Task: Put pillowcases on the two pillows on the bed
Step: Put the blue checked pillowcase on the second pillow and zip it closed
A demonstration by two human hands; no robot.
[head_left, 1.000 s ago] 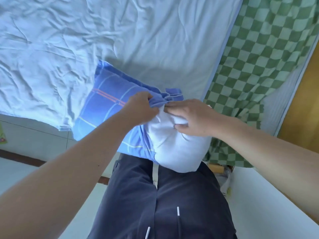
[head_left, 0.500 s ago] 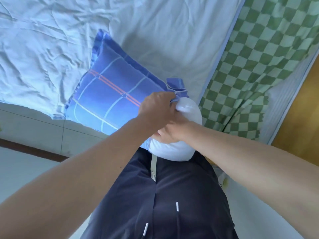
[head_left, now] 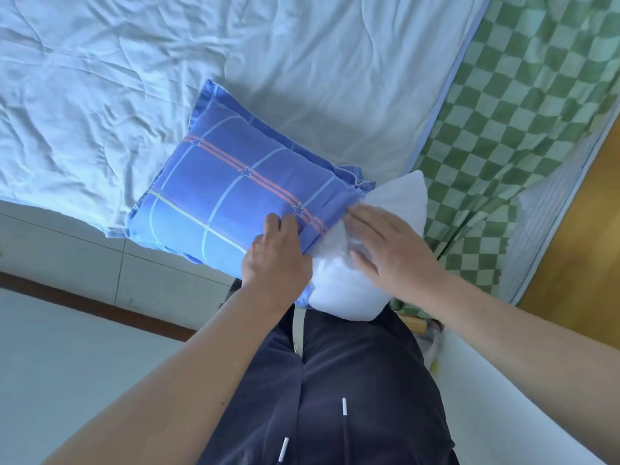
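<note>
While half-cased, plump white pillow (head_left: 349,286), plaid pillowcase (head_left: 228,193)

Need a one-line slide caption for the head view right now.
Left hand grips blue plaid pillowcase while right hand presses white pillow in.

Both bare forearms reach forward over the pillow (head_left: 365,263). The left hand (head_left: 276,260) grips the pillowcase (head_left: 235,196) hem, fingers curled; the right hand (head_left: 391,246) presses flat, fingers straight, on the white end.

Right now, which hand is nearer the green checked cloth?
Right. The right hand rests on the white pillow beside the green checked cloth; the left hand grips the blue pillowcase, farther away.
</note>
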